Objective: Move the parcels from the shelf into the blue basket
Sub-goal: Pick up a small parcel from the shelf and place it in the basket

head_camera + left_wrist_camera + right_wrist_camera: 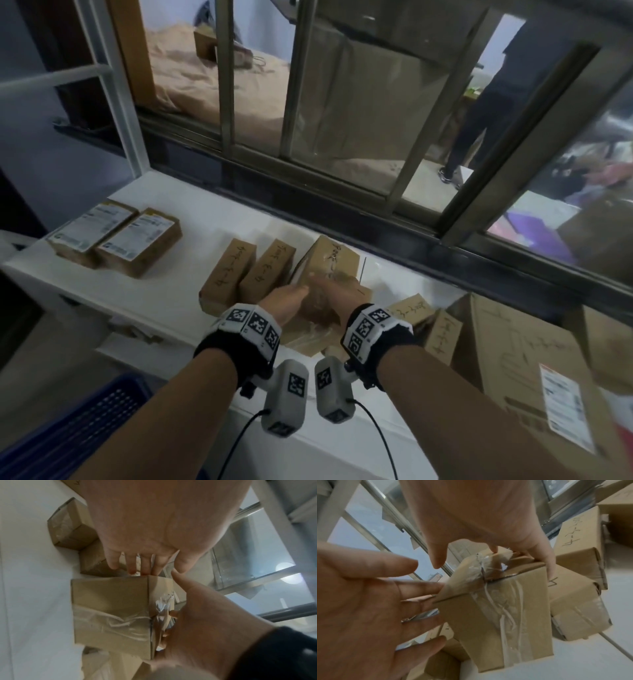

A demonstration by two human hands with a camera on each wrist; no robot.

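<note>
Though blurred, parcel (330, 260) in right hand (337, 294)

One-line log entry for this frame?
left hand: straight fingers against taped parcel | right hand: fingers curled over it | location: at shelf, not in blue basket

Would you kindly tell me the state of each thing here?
Taped brown cardboard parcel: sealed, between both hands.
Left hand: fingers straight, touching the parcel's side.
Right hand: fingers curled round the parcel.
Blue plastic basket: no parcel in its visible part.
Two labelled brown boxes: flat, side by side.
</note>
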